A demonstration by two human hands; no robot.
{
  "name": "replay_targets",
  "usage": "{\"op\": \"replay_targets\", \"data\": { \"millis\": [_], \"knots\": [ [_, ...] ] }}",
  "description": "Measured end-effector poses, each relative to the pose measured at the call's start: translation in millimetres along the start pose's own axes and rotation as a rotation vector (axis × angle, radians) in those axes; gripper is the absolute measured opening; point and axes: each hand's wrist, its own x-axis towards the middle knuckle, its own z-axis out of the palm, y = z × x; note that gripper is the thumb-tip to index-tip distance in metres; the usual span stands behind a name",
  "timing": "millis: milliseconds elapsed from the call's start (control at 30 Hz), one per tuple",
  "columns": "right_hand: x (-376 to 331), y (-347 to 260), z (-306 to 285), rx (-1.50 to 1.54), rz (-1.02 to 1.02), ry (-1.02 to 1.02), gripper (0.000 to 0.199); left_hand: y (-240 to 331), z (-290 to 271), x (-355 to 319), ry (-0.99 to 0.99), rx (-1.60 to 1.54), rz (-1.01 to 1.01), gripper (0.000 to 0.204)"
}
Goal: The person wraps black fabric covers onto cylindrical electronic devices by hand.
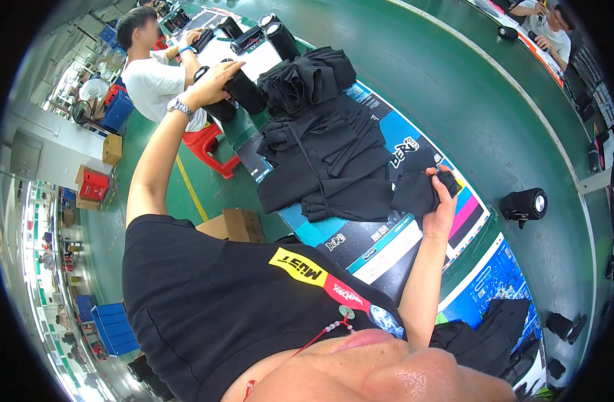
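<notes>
My left hand (215, 82), with a watch on its wrist, reaches far out and grips a black cylindrical speaker (245, 92) standing at the table's far end; a second black cylinder (220, 109) stands right beside it. My right hand (442, 199) is closed on a small black cloth pouch (415, 193), held just above the printed sheets (387, 248) that cover the table. Between my two hands lies a heap of black cloth pouches (324, 141), some folded and stacked at the far end.
A green conveyor belt (454, 80) curves along the right, carrying one black speaker (525, 204) on its side. More black cylinders (279, 37) stand farther back. A co-worker in a white shirt (153, 77) sits by a red stool (210, 149). A cardboard box (238, 224) sits on the floor.
</notes>
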Motion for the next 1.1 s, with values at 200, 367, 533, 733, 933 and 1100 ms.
{"op": "replay_targets", "data": {
  "millis": [200, 367, 533, 733, 933, 1100],
  "knots": [
    [-1, 0, 0, -0.015, -0.003, 0.008, 0.032, -16, -9, 8, -0.131, 0.052, 0.102, 0.079],
    [-1, 0, 1, -0.009, 0.002, 0.005, 0.031, -21, -7, 11, -0.172, 0.014, 0.037, 0.072],
    [0, 0, 2, 0.000, 0.001, -0.013, 0.031, -14, -18, 10, -0.111, 0.037, 0.041, 0.073],
    [-3, -2, 5, -0.012, 0.005, 0.005, 0.031, -1, -87, 24, 0.011, -0.032, -0.234, 0.074],
    [0, -1, -4, 0.011, 0.012, 0.011, 0.031, 61, -130, 100, 0.504, -0.626, -0.149, 0.064],
    [0, -3, 5, 0.002, -0.002, -0.003, 0.031, 157, -115, 181, 0.516, -0.499, -0.133, 0.055]
  ]
}}
